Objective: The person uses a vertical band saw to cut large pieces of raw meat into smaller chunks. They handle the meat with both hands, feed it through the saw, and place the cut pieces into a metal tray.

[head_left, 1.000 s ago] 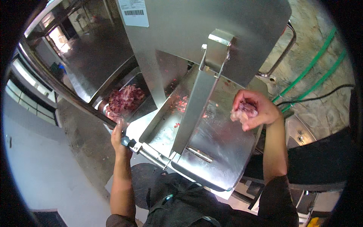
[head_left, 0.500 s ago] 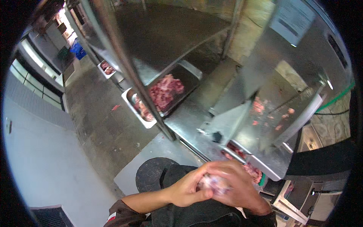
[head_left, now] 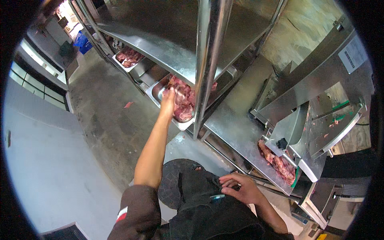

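My left hand (head_left: 168, 101) reaches out to a steel tray (head_left: 154, 96) under the steel shelf. It grips a piece of raw red meat (head_left: 181, 90) at the tray's left side, though most of its fingers are hidden by the meat. More chunks of raw meat (head_left: 183, 112) lie in the same tray. Close to my body, above the dark apron (head_left: 216, 214), my right hand (head_left: 242, 189) hangs empty with loosely bent fingers apart.
A long bony piece of meat (head_left: 278, 164) lies on the steel table (head_left: 240, 148) beside a steel machine (head_left: 294, 128). Behind a metal post (head_left: 208, 60) runs the steel shelf (head_left: 160, 44). Farther left stands another meat tray (head_left: 129, 58). A red scrap (head_left: 128, 105) is on the floor.
My hands, earlier together around a pale piece of meat near my body, have separated. The left has stretched forward to the tray; the right is now empty. The view has shifted.
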The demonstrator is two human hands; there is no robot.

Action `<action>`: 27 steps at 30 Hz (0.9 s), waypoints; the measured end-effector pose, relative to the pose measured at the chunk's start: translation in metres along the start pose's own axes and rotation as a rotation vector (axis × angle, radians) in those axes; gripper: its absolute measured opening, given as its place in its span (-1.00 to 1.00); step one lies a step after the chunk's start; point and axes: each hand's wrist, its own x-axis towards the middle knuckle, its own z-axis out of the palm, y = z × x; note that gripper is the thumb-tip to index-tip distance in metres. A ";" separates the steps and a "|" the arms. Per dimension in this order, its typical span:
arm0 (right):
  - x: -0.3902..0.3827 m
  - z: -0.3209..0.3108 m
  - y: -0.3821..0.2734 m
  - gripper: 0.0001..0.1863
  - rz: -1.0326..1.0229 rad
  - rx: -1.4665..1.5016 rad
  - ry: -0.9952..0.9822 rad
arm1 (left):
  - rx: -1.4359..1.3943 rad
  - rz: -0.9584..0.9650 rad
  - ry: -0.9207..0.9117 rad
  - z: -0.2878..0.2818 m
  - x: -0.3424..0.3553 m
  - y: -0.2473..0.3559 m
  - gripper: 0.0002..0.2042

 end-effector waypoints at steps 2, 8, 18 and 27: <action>-0.012 0.001 0.024 -0.59 0.054 0.081 0.137 | 0.512 0.162 0.238 -0.013 0.045 -0.034 -0.38; -0.084 -0.007 0.105 -0.65 0.228 -0.026 0.457 | 1.226 0.512 -0.217 -0.021 0.117 -0.146 -0.58; -0.213 -0.092 0.091 -0.73 0.180 0.053 1.315 | 0.467 0.612 0.214 0.005 -0.098 -0.083 -0.70; -0.197 -0.349 -0.051 -0.74 -0.520 -0.311 1.384 | 0.010 0.613 -0.203 0.192 -0.225 0.047 -0.68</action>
